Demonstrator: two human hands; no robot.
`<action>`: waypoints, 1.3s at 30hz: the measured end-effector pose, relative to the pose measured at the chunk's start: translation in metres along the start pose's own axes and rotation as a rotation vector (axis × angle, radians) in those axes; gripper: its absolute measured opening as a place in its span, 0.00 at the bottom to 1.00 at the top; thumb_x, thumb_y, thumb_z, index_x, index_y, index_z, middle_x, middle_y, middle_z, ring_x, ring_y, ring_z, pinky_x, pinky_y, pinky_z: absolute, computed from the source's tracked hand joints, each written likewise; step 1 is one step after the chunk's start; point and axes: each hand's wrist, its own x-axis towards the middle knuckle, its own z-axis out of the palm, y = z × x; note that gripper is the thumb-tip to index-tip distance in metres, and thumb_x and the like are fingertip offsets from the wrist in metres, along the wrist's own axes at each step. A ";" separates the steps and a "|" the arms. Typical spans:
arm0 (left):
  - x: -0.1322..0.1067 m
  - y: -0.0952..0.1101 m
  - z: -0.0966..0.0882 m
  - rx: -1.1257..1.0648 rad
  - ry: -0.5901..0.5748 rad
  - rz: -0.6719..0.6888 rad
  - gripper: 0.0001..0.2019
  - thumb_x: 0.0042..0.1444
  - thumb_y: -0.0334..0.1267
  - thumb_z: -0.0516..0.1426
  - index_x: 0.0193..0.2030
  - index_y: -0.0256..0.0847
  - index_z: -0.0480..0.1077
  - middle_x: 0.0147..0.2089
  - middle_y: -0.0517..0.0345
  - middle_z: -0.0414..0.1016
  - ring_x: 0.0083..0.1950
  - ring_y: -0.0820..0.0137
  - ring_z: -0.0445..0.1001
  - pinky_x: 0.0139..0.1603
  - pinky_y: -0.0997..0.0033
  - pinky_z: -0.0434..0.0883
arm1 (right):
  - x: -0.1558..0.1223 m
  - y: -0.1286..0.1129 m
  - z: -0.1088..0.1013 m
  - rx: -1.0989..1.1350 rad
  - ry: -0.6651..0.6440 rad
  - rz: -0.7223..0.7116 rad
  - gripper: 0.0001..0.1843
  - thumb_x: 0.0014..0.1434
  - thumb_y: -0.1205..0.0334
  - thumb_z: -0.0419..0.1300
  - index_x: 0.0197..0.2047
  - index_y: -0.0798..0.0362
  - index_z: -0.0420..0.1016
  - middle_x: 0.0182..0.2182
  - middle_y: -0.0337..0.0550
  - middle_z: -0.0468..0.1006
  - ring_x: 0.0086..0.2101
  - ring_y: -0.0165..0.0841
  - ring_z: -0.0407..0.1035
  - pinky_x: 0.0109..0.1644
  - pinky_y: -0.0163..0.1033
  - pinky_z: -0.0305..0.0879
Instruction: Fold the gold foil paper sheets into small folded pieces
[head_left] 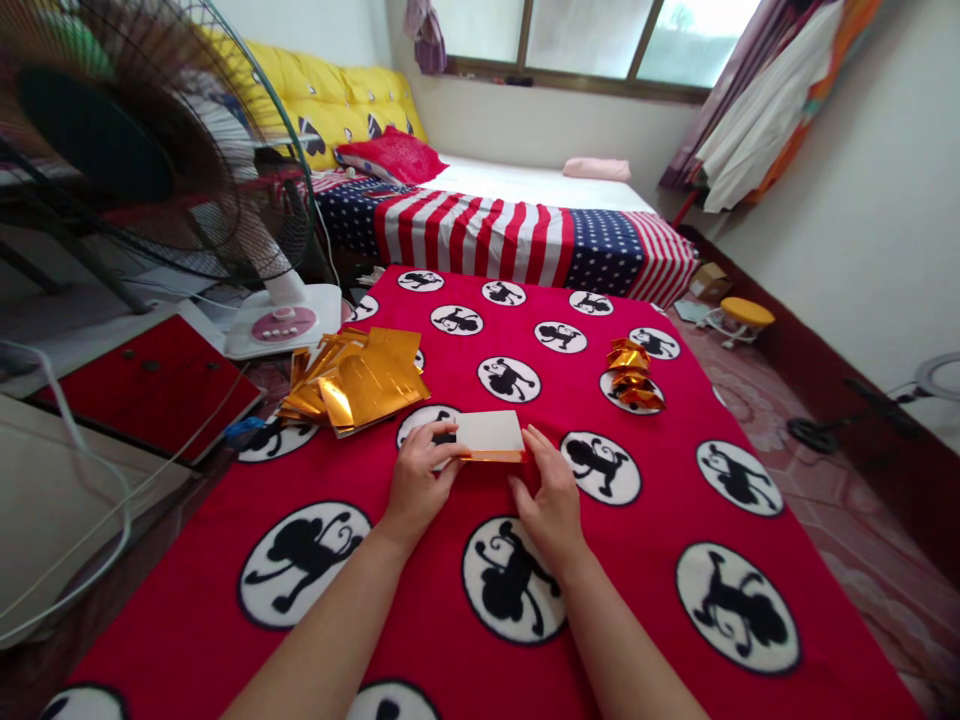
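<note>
A folded sheet of paper [491, 436], white on top with a gold foil edge along its near side, lies on the red blanket with black monkey prints [660, 520]. My left hand [420, 480] pinches the sheet's left end, fingers curled over it. My right hand [551, 495] presses on the near right corner, fingers together. A loose stack of gold foil sheets [356, 380] lies to the left, beyond my left hand. A small pile of folded gold pieces [632, 373] sits to the right, further back.
A standing fan [161, 140] with a white base [281, 322] stands at the left. A red board [154, 385] lies beside it. Behind the blanket is a bed with a stars-and-stripes cover [517, 235]. A yellow stool [744, 314] stands on the floor at right.
</note>
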 end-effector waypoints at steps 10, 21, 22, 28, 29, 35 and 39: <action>0.014 0.021 -0.001 -0.539 0.183 -0.489 0.14 0.53 0.44 0.63 0.40 0.36 0.78 0.37 0.53 0.82 0.37 0.65 0.80 0.41 0.69 0.76 | -0.001 -0.001 -0.002 0.460 0.074 0.243 0.26 0.61 0.55 0.59 0.61 0.53 0.66 0.52 0.53 0.76 0.51 0.40 0.71 0.57 0.49 0.68; 0.011 0.013 0.003 -0.663 0.022 -0.639 0.25 0.47 0.45 0.66 0.49 0.32 0.73 0.22 0.63 0.73 0.25 0.73 0.74 0.28 0.77 0.70 | 0.009 -0.002 0.000 0.792 0.101 0.412 0.21 0.56 0.54 0.65 0.51 0.54 0.71 0.32 0.41 0.77 0.34 0.33 0.73 0.39 0.38 0.71; 0.010 0.013 0.002 -0.633 0.028 -0.629 0.27 0.47 0.45 0.66 0.52 0.32 0.71 0.21 0.64 0.72 0.24 0.74 0.73 0.29 0.77 0.70 | 0.009 -0.004 0.000 0.798 0.104 0.407 0.21 0.55 0.56 0.66 0.50 0.54 0.71 0.31 0.40 0.77 0.33 0.33 0.73 0.39 0.38 0.71; 0.006 0.013 0.001 -0.622 0.080 -0.623 0.31 0.48 0.43 0.66 0.57 0.32 0.67 0.24 0.63 0.74 0.27 0.75 0.74 0.34 0.79 0.72 | 0.004 -0.011 0.002 0.779 0.143 0.380 0.18 0.55 0.59 0.66 0.48 0.51 0.71 0.32 0.39 0.75 0.34 0.32 0.73 0.39 0.36 0.71; 0.006 0.014 0.001 -0.640 0.079 -0.616 0.30 0.49 0.43 0.66 0.57 0.32 0.67 0.25 0.63 0.74 0.28 0.75 0.74 0.34 0.79 0.72 | 0.003 -0.012 0.003 0.794 0.139 0.382 0.17 0.55 0.59 0.66 0.48 0.50 0.71 0.33 0.39 0.75 0.34 0.32 0.73 0.39 0.36 0.71; 0.008 0.014 0.004 -0.711 0.084 -0.562 0.25 0.48 0.40 0.66 0.53 0.37 0.71 0.37 0.56 0.77 0.35 0.73 0.78 0.39 0.76 0.75 | 0.003 -0.014 0.004 0.884 0.122 0.374 0.18 0.54 0.59 0.66 0.49 0.47 0.71 0.37 0.39 0.77 0.31 0.31 0.73 0.34 0.35 0.71; 0.008 0.012 0.005 -0.702 0.141 -0.568 0.26 0.46 0.39 0.67 0.53 0.38 0.72 0.49 0.50 0.74 0.31 0.78 0.76 0.37 0.77 0.76 | -0.001 -0.011 0.006 0.751 0.165 0.339 0.13 0.57 0.57 0.64 0.45 0.49 0.73 0.27 0.36 0.74 0.25 0.29 0.70 0.30 0.34 0.67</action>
